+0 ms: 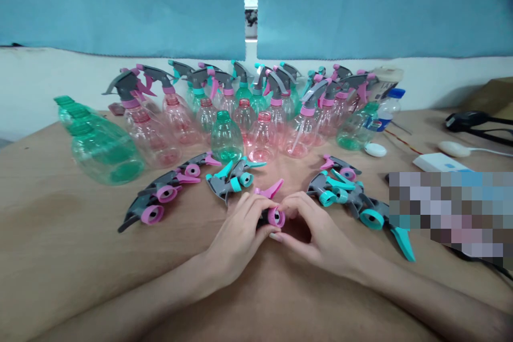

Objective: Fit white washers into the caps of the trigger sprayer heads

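Gripping a pink-and-grey spray head, the person's left hand closes fingers and thumb about its body, low over the table, the pink collar facing the person. The right hand is curved, thumb and fingers bent toward that collar with their tips right at it; I cannot tell whether it grips. Taking this spray head as the centre of the dial, with twelve straight away from the person, I record as follows. Between nine and ten o'clock, three loose pink-and-grey heads lie in a slanting line. At eleven, teal-and-grey heads lie together. At two, further teal-trimmed heads are grouped, with one pink-trimmed head at their far end. An open-necked pink bottle stands at twelve, an open-necked green bottle just beside it toward eleven. Green bottles occupy ten o'clock. Behind these, bottles fitted with spray heads stand in rows. Between one and two are a white oval object and a blue-capped bottle.
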`<state>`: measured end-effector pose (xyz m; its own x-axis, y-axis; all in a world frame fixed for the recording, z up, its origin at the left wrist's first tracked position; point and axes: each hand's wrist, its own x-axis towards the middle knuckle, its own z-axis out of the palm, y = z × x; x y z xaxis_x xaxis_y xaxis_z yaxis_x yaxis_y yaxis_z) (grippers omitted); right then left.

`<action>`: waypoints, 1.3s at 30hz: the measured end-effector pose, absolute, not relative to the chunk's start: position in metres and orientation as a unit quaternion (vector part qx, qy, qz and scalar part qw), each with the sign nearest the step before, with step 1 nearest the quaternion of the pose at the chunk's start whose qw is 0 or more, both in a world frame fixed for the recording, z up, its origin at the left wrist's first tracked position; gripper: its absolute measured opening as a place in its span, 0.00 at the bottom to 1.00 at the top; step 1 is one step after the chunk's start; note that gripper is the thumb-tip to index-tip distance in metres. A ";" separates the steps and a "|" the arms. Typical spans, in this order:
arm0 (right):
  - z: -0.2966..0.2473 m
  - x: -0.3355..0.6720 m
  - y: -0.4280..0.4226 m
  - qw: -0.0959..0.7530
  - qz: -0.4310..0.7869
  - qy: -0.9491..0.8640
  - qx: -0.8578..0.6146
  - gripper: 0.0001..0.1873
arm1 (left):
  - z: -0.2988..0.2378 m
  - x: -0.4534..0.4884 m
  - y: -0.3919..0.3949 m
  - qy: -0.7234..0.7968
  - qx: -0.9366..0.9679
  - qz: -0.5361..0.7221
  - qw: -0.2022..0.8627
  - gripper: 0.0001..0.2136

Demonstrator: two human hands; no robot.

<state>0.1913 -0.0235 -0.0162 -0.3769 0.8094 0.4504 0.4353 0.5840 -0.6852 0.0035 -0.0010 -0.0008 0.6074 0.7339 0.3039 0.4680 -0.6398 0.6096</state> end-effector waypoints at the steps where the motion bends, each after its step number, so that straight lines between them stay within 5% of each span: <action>1: -0.016 0.192 -0.024 0.403 0.240 -0.793 -0.388 0.10 | -0.001 0.003 -0.001 0.341 0.868 0.269 0.242 0.08; 39: -0.017 0.194 -0.023 0.380 0.229 -0.801 -0.403 0.12 | -0.003 0.003 -0.003 0.318 0.883 0.254 0.234 0.09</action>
<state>0.1943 -0.0233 -0.0165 -0.3874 0.8187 0.4239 0.4708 0.5710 -0.6725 0.0028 -0.0026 -0.0030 0.6692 0.6800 0.2995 0.4427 -0.6886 0.5743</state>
